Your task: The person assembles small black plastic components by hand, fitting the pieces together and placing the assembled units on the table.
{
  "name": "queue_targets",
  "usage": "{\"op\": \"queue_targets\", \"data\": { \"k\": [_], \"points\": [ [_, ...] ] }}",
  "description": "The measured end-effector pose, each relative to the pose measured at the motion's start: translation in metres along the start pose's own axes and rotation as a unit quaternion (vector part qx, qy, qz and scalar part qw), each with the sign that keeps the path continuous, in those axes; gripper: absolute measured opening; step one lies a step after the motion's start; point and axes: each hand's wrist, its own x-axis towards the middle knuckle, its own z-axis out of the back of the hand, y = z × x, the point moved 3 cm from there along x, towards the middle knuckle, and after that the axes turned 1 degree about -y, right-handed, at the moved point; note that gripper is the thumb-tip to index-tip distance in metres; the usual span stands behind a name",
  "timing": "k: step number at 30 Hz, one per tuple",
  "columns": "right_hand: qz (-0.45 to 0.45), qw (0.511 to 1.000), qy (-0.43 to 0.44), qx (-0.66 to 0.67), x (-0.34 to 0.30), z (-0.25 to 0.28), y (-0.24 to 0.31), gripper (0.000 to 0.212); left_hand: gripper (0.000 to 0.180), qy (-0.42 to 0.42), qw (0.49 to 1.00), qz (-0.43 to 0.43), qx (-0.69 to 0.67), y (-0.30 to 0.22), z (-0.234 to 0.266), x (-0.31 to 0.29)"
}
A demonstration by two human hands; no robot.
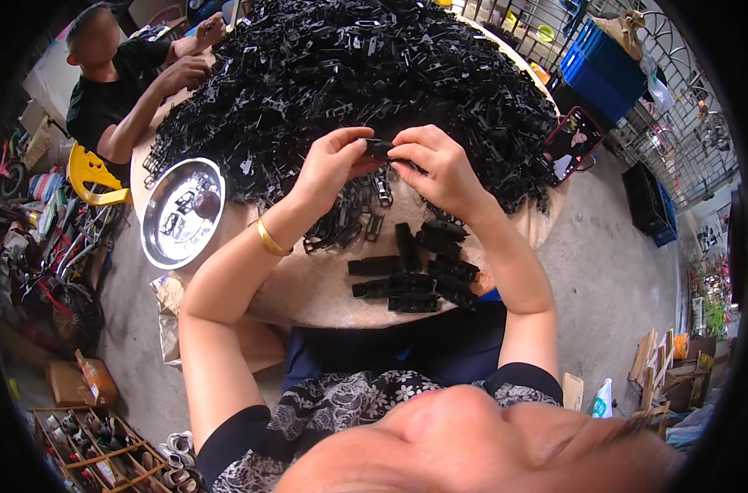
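Wearer's head [473, 448] nearest, then the tabletop [308, 289], curved rim, bare surface on the near side of the heap [333, 74]! Over the heap's near edge, left hand [333, 164] and right hand [437, 164] pinch a small black part [379, 148].

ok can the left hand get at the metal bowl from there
Likely yes: the metal bowl stands uncovered on that side, though the left hand holds a black piece just now.

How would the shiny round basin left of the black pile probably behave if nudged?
The basin is probably stiff, given its metallic shine and even rim. Its wide, seemingly shallow shape suggests sliding more than tipping. The dark rounded object inside might roll.
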Motion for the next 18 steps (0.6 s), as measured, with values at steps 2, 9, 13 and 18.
{"op": "queue_targets", "data": {
  "k": [2, 9, 13, 18],
  "points": [
    [0.019, 1.0, 0.007, -0.013, -0.001, -0.001, 0.001, 0.017, 0.028, 0.001, 0.999, -0.019, 0.026, -0.002, -0.002, -0.002],
    [0.04, 0.998, -0.016, -0.047, -0.002, -0.002, 0.005, 0.021, 0.031, 0.017, 0.999, -0.017, 0.038, -0.002, -0.004, -0.002],
    [0.013, 1.0, -0.019, 0.001, 0.002, -0.004, 0.007, 0.033, 0.037, 0.072, 0.996, -0.046, 0.03, -0.001, 0.0, 0.0],
    [-0.264, 0.916, -0.019, 0.302, -0.002, -0.006, -0.018, 0.034, 0.044, 0.109, 0.987, -0.118, 0.029, -0.018, -0.006, -0.004]
  ]
}}
